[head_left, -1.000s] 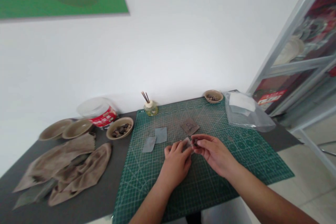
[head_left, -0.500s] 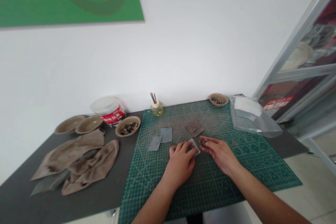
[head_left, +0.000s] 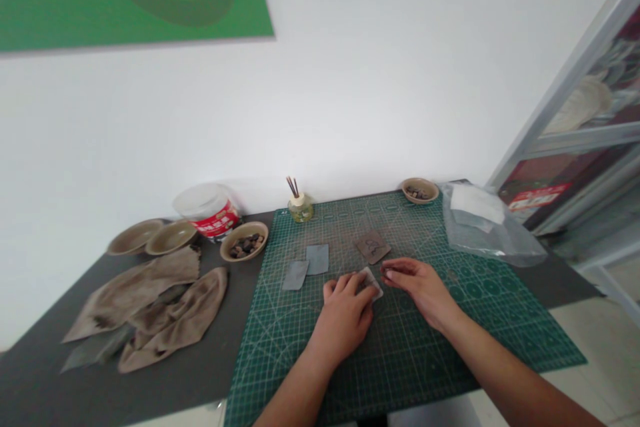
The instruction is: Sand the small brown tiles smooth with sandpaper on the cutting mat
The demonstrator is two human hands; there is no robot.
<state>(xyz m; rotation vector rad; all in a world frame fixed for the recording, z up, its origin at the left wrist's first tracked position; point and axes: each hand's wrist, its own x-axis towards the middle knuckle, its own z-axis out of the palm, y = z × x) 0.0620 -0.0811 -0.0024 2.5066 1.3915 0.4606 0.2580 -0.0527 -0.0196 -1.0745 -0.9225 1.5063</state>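
Note:
My left hand [head_left: 345,307] lies palm down on the cutting mat, its bent fingertips holding a pale grey square sheet [head_left: 374,284] that they partly cover. Just right of that sheet, my right hand [head_left: 419,287] pinches a small dark stone [head_left: 387,268], mostly hidden by the fingers. Beyond both hands lies a brown square sheet [head_left: 372,247] with dark marks drawn on it. Two grey square sheets, one [head_left: 317,259] slightly farther back and the other [head_left: 295,275] nearer, lie left of my left hand.
The green cutting mat [head_left: 420,353] covers the table's right part. A bowl of stones [head_left: 223,248], a white bucket [head_left: 215,221], empty bowls [head_left: 131,238] and stained brown cloths [head_left: 175,333] stand left. Behind are a reed diffuser [head_left: 300,208], another stone bowl [head_left: 419,199] and a plastic bag [head_left: 515,240].
My right hand has turned slightly, its fingers closing more over the small stone. The left hand stays on the pale sheet. The view has shifted a little.

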